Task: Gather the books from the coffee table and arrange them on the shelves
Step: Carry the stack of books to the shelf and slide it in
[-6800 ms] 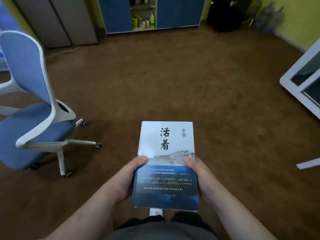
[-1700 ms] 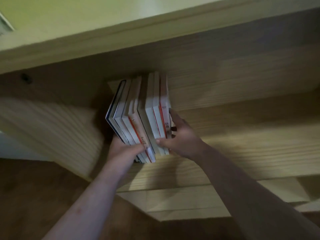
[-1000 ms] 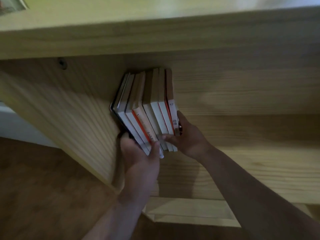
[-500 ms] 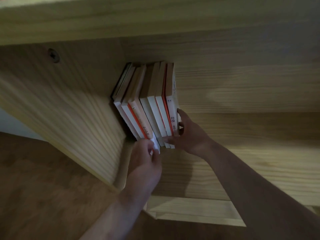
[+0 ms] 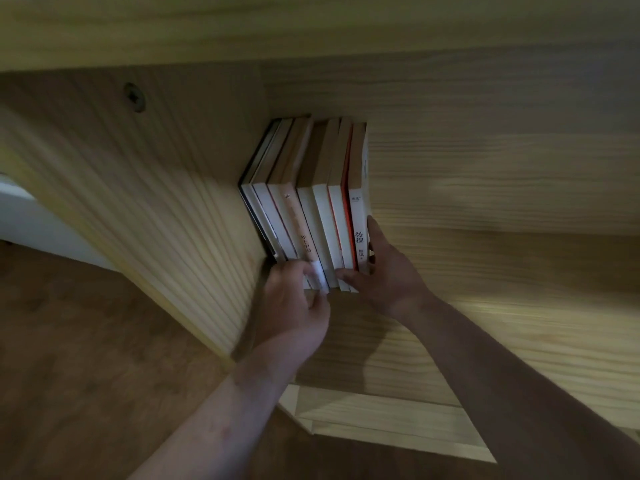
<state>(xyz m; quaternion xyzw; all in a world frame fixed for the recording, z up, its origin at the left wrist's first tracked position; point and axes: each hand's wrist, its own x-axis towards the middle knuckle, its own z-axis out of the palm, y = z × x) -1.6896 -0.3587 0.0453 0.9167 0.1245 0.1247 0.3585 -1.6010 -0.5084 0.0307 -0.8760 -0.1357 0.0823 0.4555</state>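
- Pine all round: the books (image 5: 311,209) stand upright in a tight row on the shelf (image 5: 485,306), packed hard against the side panel (image 5: 156,202), spines facing out.
- Spines are mostly white, with an orange one near the end of the row farthest from the side panel.
- Left hand (image 5: 294,306) is in at the foot of the spines nearest the side panel. Its fingers are curled and pinching the bottom of a white spine, though it is blurred there.
- Right hand (image 5: 377,271) is at the end of the row away from the side panel. Its fingers lie straight and flat along the last book's (image 5: 358,230) cover, its thumb stretched across the foot of the spines, pressing rather than gripping.
- Round dark fitting (image 5: 134,97) sits high on the side panel.
- Brown floor (image 5: 86,375) shows beyond the side panel, on its outer side.
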